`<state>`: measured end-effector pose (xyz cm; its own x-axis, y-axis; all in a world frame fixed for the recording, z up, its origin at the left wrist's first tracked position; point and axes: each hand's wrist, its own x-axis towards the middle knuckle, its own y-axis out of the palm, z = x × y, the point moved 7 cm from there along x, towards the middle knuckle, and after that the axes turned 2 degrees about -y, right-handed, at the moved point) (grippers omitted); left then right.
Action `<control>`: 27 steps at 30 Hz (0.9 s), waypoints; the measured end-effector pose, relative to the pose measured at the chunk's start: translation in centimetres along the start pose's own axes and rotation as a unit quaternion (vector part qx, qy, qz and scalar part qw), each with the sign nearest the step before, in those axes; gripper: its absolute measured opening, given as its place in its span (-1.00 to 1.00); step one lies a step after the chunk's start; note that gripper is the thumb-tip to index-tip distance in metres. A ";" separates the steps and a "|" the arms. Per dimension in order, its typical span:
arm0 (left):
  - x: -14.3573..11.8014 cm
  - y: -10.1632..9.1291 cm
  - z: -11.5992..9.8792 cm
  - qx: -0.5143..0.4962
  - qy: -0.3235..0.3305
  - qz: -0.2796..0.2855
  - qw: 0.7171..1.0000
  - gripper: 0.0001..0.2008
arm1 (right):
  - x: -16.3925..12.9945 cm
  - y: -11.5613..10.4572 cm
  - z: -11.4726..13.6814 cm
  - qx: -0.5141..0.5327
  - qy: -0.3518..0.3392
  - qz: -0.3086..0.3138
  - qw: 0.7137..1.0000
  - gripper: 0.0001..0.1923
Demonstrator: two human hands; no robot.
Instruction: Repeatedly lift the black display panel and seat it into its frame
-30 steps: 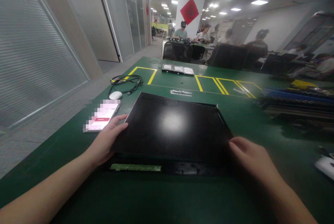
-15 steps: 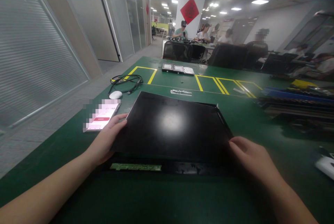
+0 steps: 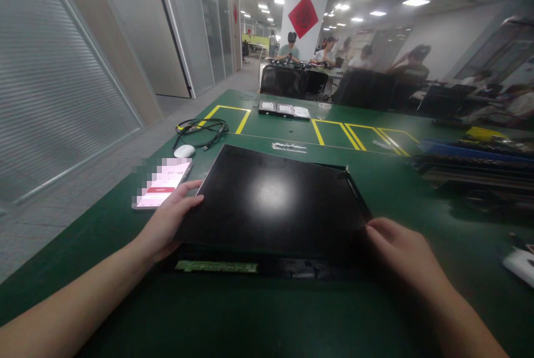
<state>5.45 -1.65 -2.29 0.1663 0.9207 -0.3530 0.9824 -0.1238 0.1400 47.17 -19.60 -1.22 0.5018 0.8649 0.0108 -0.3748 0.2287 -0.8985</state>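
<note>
A flat black screen panel (image 3: 233, 196), shiny with a bright reflection, lies tilted over a black frame (image 3: 357, 191). The frame's right side and back right corner show past the panel. Along the near edge runs a strip of green circuit board (image 3: 217, 266). My left hand (image 3: 169, 224) grips the panel's left edge, thumb on top and fingers partly hidden below. My right hand (image 3: 398, 244) is closed at the right edge, with thumb and fingers pinching where panel and frame meet; its fingertips are partly hidden.
On the green table (image 3: 258, 319), a lit phone (image 3: 161, 182), a white mouse (image 3: 184, 151) and a coiled black cable (image 3: 204, 134) lie left. Hard drives (image 3: 285, 110) sit at the back. Stacked dark parts (image 3: 459, 163) and a white object (image 3: 519, 266) are right. People sit beyond.
The panel's left edge has shifted very slightly left, and my left hand with it. My right hand looks unmoved.
</note>
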 end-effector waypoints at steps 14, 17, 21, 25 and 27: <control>-0.2 -0.1 0.0 0.005 -0.002 0.000 1.000 -0.53 | -0.1 0.1 -0.1 0.002 0.012 0.004 1.000 -0.61; -0.2 -0.2 0.0 0.009 0.003 0.003 1.000 -0.54 | 0.0 -0.1 0.3 0.000 0.003 0.001 1.000 -0.63; -0.1 -0.2 0.1 0.004 0.004 0.010 1.000 -0.54 | -0.1 -0.3 0.6 -0.004 0.000 -0.001 1.000 -0.64; 0.1 0.0 0.3 -0.001 0.000 0.031 1.000 -0.53 | -0.1 -0.4 0.7 -0.003 -0.013 -0.011 1.000 -0.66; 0.1 0.1 0.4 -0.003 0.004 0.038 0.999 -0.52 | -0.1 -0.4 0.7 -0.004 -0.018 -0.015 1.000 -0.67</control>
<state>5.61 -1.72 -2.66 0.2400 0.9116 -0.3337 0.9664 -0.1916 0.1716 46.70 -19.46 -0.50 0.4849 0.8729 0.0539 -0.3526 0.2514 -0.9014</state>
